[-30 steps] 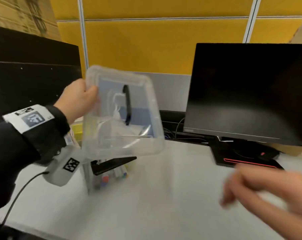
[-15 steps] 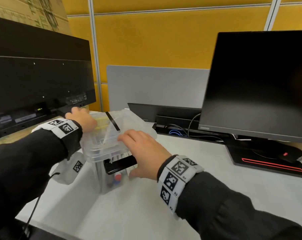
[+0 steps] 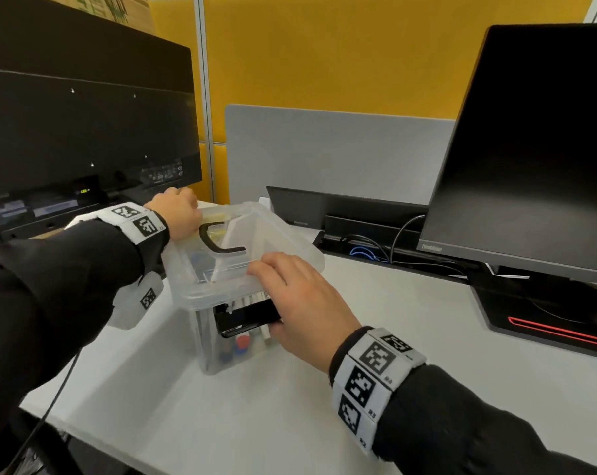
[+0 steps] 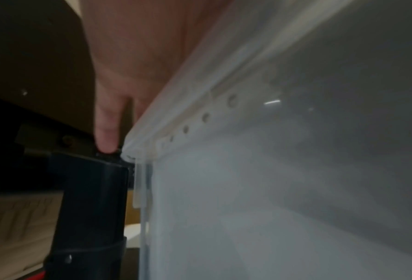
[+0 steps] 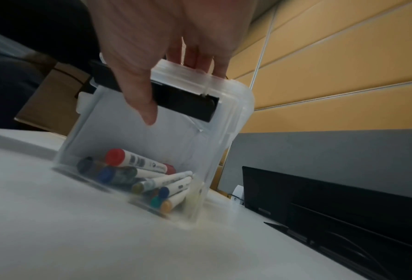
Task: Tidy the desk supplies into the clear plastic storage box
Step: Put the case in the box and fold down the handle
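The clear plastic storage box (image 3: 207, 341) stands on the white desk (image 3: 290, 423), with its clear lid (image 3: 266, 241) and black handle (image 3: 218, 246) lying on top. Several coloured markers (image 5: 137, 176) lie in the bottom. My left hand (image 3: 178, 209) lies over the lid's far left end, fingers curled down over the edge (image 4: 105, 128). My right hand (image 3: 290, 293) arches over the near right end. Its fingers are on top of the lid and its thumb (image 5: 142, 102) presses the black latch (image 5: 188, 104) on the box wall (image 5: 133, 136).
A dark monitor (image 3: 84, 132) stands close behind the box on the left. A second monitor (image 3: 530, 149) is at the right, on a black base with a red stripe (image 3: 547, 330). A black cable tray (image 3: 375, 248) runs along the back under a grey divider (image 3: 324, 149).
A second ago my left hand held the lid up in the air. It has since come down onto the box, and my right hand has moved in from the right onto the lid end and latch.
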Demonstrator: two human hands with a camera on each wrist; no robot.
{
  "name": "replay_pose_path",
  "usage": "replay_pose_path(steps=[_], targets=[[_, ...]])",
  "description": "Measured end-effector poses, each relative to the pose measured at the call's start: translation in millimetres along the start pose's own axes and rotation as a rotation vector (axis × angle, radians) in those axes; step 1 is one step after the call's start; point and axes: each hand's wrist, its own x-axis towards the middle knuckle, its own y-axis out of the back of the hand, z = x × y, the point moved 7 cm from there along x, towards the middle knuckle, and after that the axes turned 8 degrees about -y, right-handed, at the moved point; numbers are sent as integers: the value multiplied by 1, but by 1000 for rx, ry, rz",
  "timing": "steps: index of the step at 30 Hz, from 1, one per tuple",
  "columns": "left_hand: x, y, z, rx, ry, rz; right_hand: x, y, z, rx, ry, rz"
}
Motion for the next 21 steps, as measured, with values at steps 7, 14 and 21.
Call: replay_pose_path(steps=[7,14,21], targets=[[3,-7,20,-77,-87,-76,20,26,19,286,-120,-192],[-3,-20,27,-581,156,-85,19,28,38,454,-243,-410],[-18,-31,22,-1003,303,-199,12,24,49,613,-298,-390]])
